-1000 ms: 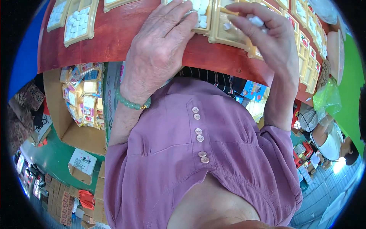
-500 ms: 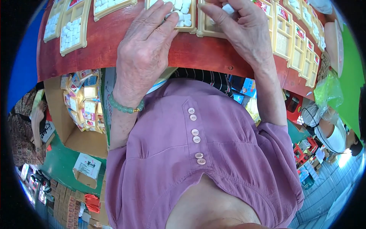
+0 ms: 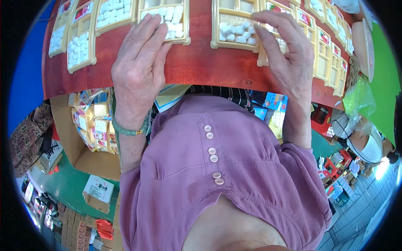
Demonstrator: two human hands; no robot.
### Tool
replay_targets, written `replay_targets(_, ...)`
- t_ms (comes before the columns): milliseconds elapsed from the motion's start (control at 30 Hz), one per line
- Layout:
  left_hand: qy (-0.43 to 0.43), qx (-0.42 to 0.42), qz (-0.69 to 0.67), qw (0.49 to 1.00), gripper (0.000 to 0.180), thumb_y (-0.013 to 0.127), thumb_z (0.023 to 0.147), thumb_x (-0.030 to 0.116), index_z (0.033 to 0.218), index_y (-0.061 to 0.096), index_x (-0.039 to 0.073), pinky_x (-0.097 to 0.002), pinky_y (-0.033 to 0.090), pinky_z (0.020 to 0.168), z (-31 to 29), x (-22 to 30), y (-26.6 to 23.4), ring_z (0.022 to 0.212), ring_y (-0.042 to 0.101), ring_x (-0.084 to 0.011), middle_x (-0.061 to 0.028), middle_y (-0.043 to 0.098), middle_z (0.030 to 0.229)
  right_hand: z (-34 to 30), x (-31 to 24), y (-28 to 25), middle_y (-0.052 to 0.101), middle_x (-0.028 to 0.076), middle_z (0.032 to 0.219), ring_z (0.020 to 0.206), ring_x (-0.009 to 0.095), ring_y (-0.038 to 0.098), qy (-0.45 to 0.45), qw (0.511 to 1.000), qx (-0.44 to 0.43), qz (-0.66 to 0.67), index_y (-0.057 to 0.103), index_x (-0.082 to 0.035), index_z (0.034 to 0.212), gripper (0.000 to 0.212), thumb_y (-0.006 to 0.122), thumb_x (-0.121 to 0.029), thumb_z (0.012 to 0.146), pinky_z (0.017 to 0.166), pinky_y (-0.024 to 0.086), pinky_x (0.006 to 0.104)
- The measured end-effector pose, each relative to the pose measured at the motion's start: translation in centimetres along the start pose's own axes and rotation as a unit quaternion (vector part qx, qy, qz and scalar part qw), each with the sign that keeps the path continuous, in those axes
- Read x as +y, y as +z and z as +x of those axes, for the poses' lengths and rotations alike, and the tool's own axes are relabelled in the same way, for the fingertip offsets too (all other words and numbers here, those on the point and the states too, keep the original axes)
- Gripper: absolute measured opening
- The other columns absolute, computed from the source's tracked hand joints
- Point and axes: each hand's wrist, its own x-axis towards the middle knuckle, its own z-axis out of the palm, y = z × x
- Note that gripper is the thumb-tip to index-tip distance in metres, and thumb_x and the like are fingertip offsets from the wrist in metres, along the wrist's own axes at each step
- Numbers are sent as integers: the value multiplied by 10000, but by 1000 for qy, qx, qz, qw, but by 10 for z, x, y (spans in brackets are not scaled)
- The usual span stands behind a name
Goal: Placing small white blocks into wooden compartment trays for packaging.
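Observation:
My left hand [image 3: 140, 71], with a green bead bracelet [image 3: 130, 130] on its wrist, lies with fingers stretched over a cream plastic tray [image 3: 178, 41]. Small white rounded pieces [image 3: 171, 14] fill the tray's near compartment; the fingers partly cover them. Farther right, my right hand [image 3: 289, 52] has thumb and forefinger apart at the right edge of another divided cream tray [image 3: 215, 25]. White pieces [image 3: 238, 35] cover the near part of its lower compartment, and nothing shows between the fingers.
More filled trays [image 3: 81, 50] stand on the red table [image 3: 201, 62] at left. At right are trays with strawberry pictures and unfilled compartments [image 3: 322, 62]. A cardboard box [image 3: 83, 157] of small packs is below left. A green plastic bag [image 3: 360, 100] hangs at right; other people are at both sides.
My left hand and the tray under it have shifted left. My right hand has drawn right and lower; the white piece at its fingers is gone from them, and pieces show in the tray beside it.

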Motion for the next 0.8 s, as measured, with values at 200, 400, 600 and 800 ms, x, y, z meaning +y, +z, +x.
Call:
replay_targets(200, 25, -2, -5, 1000, 360, 726, 836, -63, 1189, 725, 8, -461, 531, 1058, 10, 14, -6, 1223, 660, -341, -151, 699, 1275, -12, -17, 6, 692, 97, 1213, 1175, 293, 631, -22, 995, -83, -48, 724, -79, 1180, 273, 728, -71, 907, 1004, 451, 391)
replay_targets(400, 56, -85, -28, 994, 369, 733, 846, -48, 1211, 717, 8, -475, 498, 1089, 16, 41, 0, 1284, 632, -344, -151, 690, 1323, -20, -12, 16, 628, 109, 1340, 1265, 306, 573, -17, 986, -45, -160, 653, -69, 1297, 392, 723, -179, 928, 1052, 405, 456)
replay_targets(600, 98, -86, -33, 991, 355, 761, 823, 30, 1170, 707, -29, -493, 462, 1118, 23, 54, 8, 1304, 612, -325, -159, 684, 1295, -18, -22, 5, 622, 136, 1338, 1244, 333, 579, -8, 990, -110, -91, 631, -51, 1324, 393, 695, -157, 950, 1050, 408, 460)
replay_targets(800, 84, -115, -48, 989, 394, 740, 843, -9, 1231, 680, -45, -517, 457, 1112, 38, 57, 13, 1309, 603, -375, -195, 658, 1337, -4, -6, -18, 648, 165, 1290, 1182, 332, 625, -23, 995, -92, 12, 637, -29, 1284, 365, 700, -85, 929, 996, 471, 459)
